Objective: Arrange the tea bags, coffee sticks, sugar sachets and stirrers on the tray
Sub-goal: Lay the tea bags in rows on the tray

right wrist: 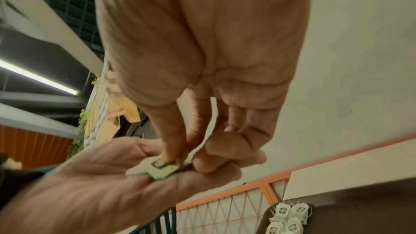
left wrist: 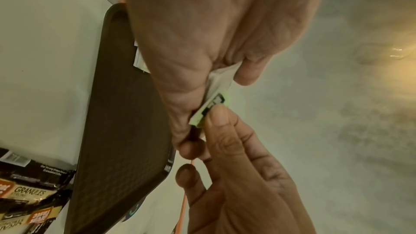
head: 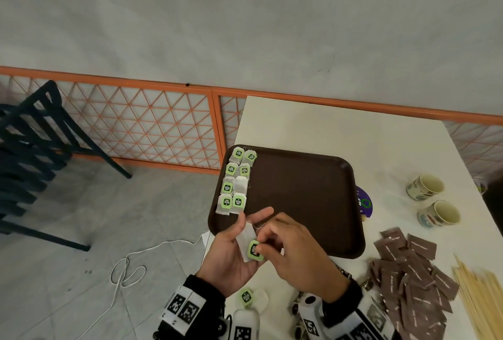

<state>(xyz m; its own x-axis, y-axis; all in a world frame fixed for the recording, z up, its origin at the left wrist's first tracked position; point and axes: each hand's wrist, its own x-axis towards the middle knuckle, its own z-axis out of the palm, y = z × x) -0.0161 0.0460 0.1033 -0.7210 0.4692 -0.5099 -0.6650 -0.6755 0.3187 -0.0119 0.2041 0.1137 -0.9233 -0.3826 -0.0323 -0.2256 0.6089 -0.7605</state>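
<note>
A rectangular dark brown tray (head: 299, 192) with rounded corners and a pebbled surface is shown on a white table (head: 340, 132). Eight tea bags (head: 235, 181) are laid in two columns along the tray's left edge; each is a white paper pouch, most with a square green tag lying on top, and thin strings trail between them. The rest of the tray floor is bare.

At the tray's near left corner, one further tea bag (head: 249, 245) is held above the table edge. It lies across the palm and partly curled fingers of the left hand (head: 234, 255), while its green tag (head: 255, 250) is pinched between the thumb and fingertips of the right hand (head: 294, 255); the string loops between the two hands.

To the right of the tray, a heap of flat brown sachets (head: 408, 279) and a bundle of thin pale wooden stirrers (head: 479, 298) are seen, with two paper cups (head: 432, 200) lying on their sides beyond. Nearer than the tray, a loose tea bag (head: 251, 297) rests on the table. Black coffee packets (left wrist: 29, 195), glossy and printed, lie by the tray's near right corner.
</note>
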